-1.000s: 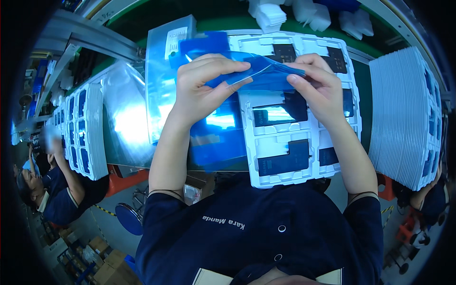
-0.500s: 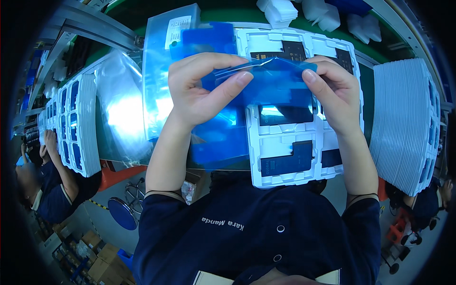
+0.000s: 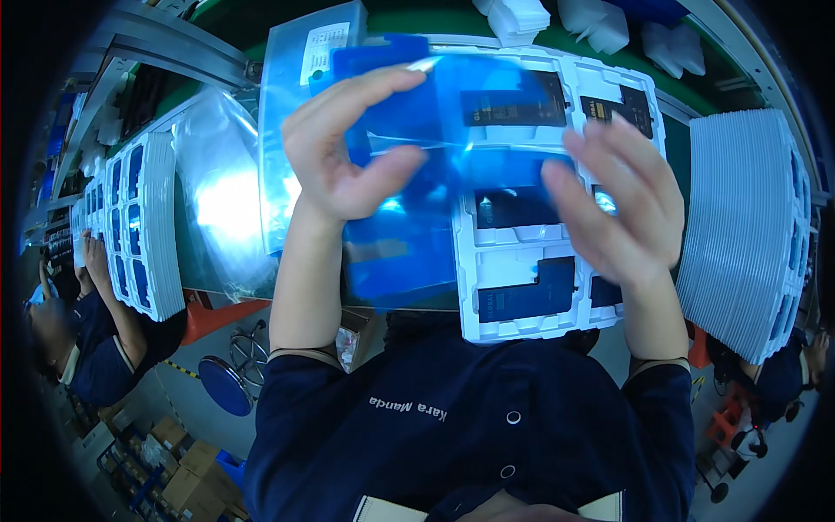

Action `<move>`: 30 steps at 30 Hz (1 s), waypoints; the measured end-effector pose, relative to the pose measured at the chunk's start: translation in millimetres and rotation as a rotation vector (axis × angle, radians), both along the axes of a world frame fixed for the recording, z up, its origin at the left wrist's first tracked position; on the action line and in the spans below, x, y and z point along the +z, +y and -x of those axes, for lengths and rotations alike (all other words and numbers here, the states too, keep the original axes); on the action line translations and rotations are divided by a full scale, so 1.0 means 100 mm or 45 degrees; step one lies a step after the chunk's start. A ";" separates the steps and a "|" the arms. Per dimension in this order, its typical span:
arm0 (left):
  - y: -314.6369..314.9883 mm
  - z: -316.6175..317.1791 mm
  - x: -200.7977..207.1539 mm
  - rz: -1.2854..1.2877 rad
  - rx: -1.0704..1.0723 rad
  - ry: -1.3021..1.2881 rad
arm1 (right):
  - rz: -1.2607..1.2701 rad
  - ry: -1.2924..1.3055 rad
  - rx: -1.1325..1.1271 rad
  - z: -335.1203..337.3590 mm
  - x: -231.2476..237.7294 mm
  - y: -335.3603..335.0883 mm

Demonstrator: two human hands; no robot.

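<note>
Left hand [image 3: 348,148] is pinching a translucent blue film sheet [image 3: 452,113] between thumb and forefinger, gripping it at its left edge, raised above the bench. The sheet is stretching rightward from that hand, over the upper part of the white moulded tray [image 3: 522,287] that is holding dark flat parts [image 3: 526,300] in its pockets. Right hand [image 3: 622,204] is sitting at the sheet's right end, fingers spread and blurred; cannot tell whether it is gripping the film or only touching it. Below the left hand a stack of blue film [image 3: 396,261] is lying on the green bench [image 3: 687,139], just left of the tray. A pile of white trays [image 3: 748,235] is standing to the right.
</note>
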State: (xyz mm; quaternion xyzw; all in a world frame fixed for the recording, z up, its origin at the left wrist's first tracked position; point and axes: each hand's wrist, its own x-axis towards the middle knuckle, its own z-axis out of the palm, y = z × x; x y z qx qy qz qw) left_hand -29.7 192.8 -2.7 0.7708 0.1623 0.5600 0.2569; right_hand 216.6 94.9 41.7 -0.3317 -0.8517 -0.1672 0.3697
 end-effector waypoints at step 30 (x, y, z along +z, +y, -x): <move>0.07 0.02 -0.01 0.083 0.686 -0.324 | 1.570 1.239 -0.283 -0.38 -0.57 0.71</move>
